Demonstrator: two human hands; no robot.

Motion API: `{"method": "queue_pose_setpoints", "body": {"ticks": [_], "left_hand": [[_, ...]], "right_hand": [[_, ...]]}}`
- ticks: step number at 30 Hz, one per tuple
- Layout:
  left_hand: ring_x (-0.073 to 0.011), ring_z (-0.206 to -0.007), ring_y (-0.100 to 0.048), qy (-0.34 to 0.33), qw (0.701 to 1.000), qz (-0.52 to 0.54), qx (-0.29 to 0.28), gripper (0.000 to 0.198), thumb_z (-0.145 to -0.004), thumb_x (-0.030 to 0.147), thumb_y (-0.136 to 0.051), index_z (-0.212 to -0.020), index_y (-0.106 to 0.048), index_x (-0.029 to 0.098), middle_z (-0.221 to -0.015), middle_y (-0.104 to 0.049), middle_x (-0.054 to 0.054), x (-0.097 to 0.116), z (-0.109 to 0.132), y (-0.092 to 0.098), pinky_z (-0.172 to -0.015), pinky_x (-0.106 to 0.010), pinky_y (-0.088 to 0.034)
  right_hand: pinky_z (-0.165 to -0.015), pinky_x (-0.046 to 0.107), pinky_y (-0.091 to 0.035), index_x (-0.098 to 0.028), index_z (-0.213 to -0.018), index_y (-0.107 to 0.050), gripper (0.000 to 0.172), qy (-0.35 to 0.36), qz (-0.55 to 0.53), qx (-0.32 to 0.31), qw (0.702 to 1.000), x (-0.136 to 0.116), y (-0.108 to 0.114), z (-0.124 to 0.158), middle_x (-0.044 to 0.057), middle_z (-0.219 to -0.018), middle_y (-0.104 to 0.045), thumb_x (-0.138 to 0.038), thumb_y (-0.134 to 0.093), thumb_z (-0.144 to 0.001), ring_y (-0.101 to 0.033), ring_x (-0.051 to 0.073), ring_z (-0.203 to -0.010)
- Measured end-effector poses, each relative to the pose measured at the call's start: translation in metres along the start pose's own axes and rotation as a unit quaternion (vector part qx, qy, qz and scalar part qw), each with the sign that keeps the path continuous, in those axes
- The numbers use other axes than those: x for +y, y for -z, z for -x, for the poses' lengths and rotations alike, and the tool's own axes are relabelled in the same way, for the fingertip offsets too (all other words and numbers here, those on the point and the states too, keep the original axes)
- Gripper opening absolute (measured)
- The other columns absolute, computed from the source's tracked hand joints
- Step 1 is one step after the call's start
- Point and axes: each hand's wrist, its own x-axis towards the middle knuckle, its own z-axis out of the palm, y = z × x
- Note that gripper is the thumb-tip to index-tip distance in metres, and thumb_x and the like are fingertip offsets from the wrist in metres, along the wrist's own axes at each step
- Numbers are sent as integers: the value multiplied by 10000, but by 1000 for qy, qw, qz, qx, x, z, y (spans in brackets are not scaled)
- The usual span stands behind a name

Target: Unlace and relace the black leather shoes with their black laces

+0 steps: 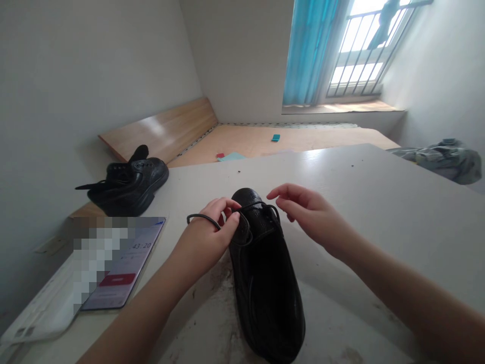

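Black leather shoe (pixel 265 283), long axis forward, toe farthest.
Against its left, nearer: thin black lace (pixel 199 215) in pinch of left hand (pixel 208 240); off its right: loosely spread right hand (pixel 308 210).

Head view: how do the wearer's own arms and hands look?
Both forearms bare as far as they show: no sleeves or watch. Left hand and right hand ungloved, fingers slender, no rings visible. A thin dark cord loop crosses the back of the left hand; it may be a lace, not something worn.
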Motion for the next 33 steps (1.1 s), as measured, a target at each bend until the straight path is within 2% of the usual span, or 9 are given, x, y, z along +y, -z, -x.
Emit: {"method": "queue_pose_setpoints", "body": {"ticks": [2,7,11,16,23,25,28,30,33], "left_hand": [[-201,-801,-563,-8,999,47,-4,180,-879,346,-495,-912,-610,212,-860,-608,-25,1,-1,-2,-745,-321,-436],[-177,-751,-516,58,984,168,-19,136,-869,338,-524,-859,-575,212,-786,-574,-4,8,0,-3,-684,-275,-424],[-159,-722,-500,72,969,238,0,120,-870,326,-556,-841,-574,210,-768,-567,4,11,0,-5,-614,-239,-401],[-144,-714,-495,89,954,286,26,123,-869,317,-584,-853,-597,196,-773,-570,6,5,-3,-9,-619,-228,-389],[-131,-734,-487,115,917,380,42,147,-796,300,-633,-831,-570,172,-751,-531,15,-5,-8,-10,-746,-246,-396],[-131,-740,-487,114,914,386,44,161,-788,308,-636,-832,-566,170,-759,-529,14,-6,-9,-10,-753,-251,-395],[-130,-746,-492,113,913,388,48,167,-787,306,-633,-846,-570,164,-778,-539,11,-6,-9,-11,-760,-258,-393],[-132,-753,-493,109,915,386,51,150,-793,295,-621,-841,-569,162,-781,-541,10,-5,-8,-11,-762,-264,-391],[-141,-778,-501,101,918,380,52,113,-810,274,-592,-822,-561,166,-791,-547,7,-4,-7,-11,-777,-276,-394]], "right_hand": [[-755,341,-436,-197,-982,-691,225,34,90,11,995,9,-7,-3,18,-817,-576,-337,-546,-881,-521,164,-768],[-973,421,-390,-197,-1068,-674,347,52,112,-60,991,17,-9,-3,80,-1068,-583,-396,-410,-961,-548,222,-1051],[-1101,393,-254,-225,-1049,-685,251,26,7,-97,995,12,-7,-2,54,-1136,-557,-333,-483,-947,-464,208,-1194],[-899,351,-408,-199,-792,-636,145,-63,-240,-131,960,11,-9,-5,9,-857,-581,-340,-665,-804,-539,180,-899],[-791,317,-488,-210,-607,-415,348,-69,-412,5,909,1,23,-19,4,-724,-553,-354,-691,-762,-576,161,-797],[-606,272,-445,-213,-606,-329,402,-44,-330,32,942,-3,35,-22,-22,-650,-446,-397,-602,-838,-454,109,-582],[-435,250,-224,-222,-646,-373,380,-5,-88,44,995,-4,42,-23,-51,-610,-346,-470,-450,-924,-204,86,-460],[-444,250,-194,-206,-649,-485,362,1,4,22,1000,-1,39,-21,-50,-583,-388,-467,-557,-890,-242,82,-467],[-476,245,-246,-176,-612,-620,281,-9,86,-74,994,4,30,-18,-27,-562,-516,-372,-787,-725,-389,86,-499]]}}
